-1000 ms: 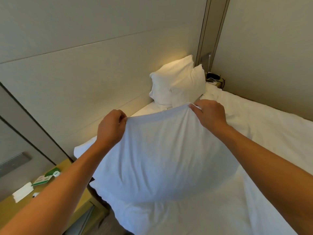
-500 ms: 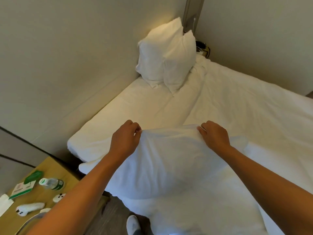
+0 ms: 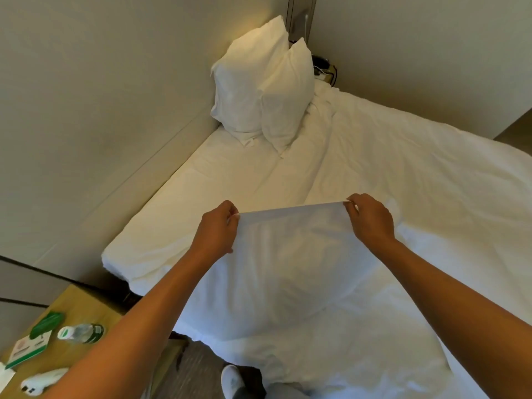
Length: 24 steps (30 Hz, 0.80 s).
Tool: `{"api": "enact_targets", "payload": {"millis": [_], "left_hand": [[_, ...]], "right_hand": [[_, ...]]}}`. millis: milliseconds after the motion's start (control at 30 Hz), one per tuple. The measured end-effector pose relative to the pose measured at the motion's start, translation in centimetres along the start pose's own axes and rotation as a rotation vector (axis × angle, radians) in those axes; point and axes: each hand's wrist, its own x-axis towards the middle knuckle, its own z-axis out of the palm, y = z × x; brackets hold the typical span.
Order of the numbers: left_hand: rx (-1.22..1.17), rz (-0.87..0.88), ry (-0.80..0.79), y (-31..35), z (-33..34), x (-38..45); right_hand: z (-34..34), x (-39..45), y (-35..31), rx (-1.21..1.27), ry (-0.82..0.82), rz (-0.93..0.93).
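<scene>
A white pillow (image 3: pixel 282 269) in its case hangs in front of me above the near end of the bed (image 3: pixel 403 174). My left hand (image 3: pixel 218 228) pinches its upper left corner and my right hand (image 3: pixel 371 218) pinches its upper right corner, so the top edge is stretched taut between them. The pillow's lower part rests on the white duvet. Two more white pillows (image 3: pixel 259 84) stand propped in the far corner against the headboard wall.
A wooden bedside table (image 3: pixel 74 306) at lower left holds a water bottle (image 3: pixel 82 332), a green packet, a card and a white remote. Beige walls close in the bed on the left and far side. My white shoe (image 3: pixel 231 381) stands on the floor by the bed.
The pillow has come down from chest height toward the bed, and its top edge is now pulled tight. My view has tilted down, bringing the bedside table and floor into sight.
</scene>
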Motion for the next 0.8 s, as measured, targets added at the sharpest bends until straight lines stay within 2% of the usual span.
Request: {"api": "enact_targets", "payload": {"millis": [133,233,467,567,667,800], "left_hand": [[0.0,-0.035,-0.048,0.3,0.5,0.1],[0.06,-0.075,-0.068,0.4,0.7,0.9],[0.302,-0.091,-0.137,0.9,1.3,3.1],[0.38,-0.087,-0.137,0.9,1.6,4.0],[0.353,-0.119,-0.096,0.9,1.5,4.6],[0.28,-0.114,-0.058,0.6,1.5,5.0]], "right_hand": [[1.4,1.6,0.3,0.185,-0.022,0.093],[2.8,3.8,0.6,0.277,0.003,0.065],[5.2,8.5,3.8,0.113,0.071,-0.174],[5.7,10.2,4.4,0.298,-0.019,-0.221],[5.6,11.5,4.5,0.463,-0.137,-0.225],[5.4,12.8,4.7,0.404,-0.139,-0.295]]}}
